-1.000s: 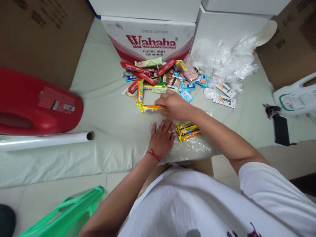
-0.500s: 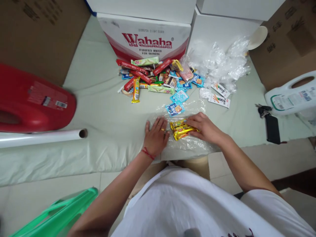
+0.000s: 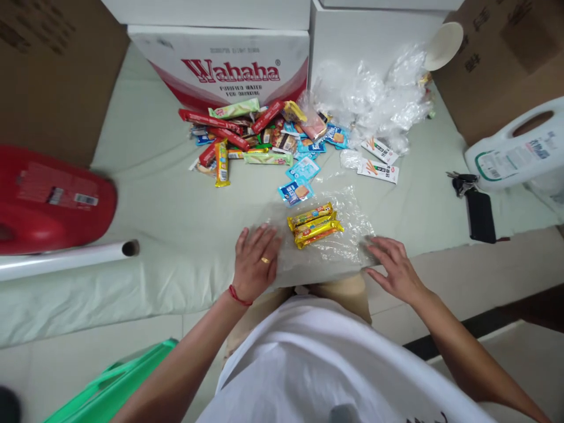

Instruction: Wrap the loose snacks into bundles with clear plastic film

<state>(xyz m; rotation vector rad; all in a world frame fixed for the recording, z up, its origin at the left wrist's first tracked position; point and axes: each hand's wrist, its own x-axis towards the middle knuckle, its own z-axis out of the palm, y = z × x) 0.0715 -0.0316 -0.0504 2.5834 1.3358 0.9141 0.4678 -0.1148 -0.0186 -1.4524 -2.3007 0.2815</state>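
The left hand (image 3: 256,258) lies flat, fingers slightly parted, on the left edge of the clear plastic (image 3: 348,220); the right hand (image 3: 393,268), loosely spread and gripping nothing, is at its right edge. Between them, yellow-wrapped bars (image 3: 314,225) rest on the plastic, near a blue packet (image 3: 295,192).

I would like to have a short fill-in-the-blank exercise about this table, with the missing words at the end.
1. Between the left hand and the right hand, snack bars in mostly ____ wrappers lie on clear plastic.
2. The left hand wears a gold-coloured ____ on one finger.
3. The large red word on the box is ____.

Missing words: yellow; ring; Wahaha.
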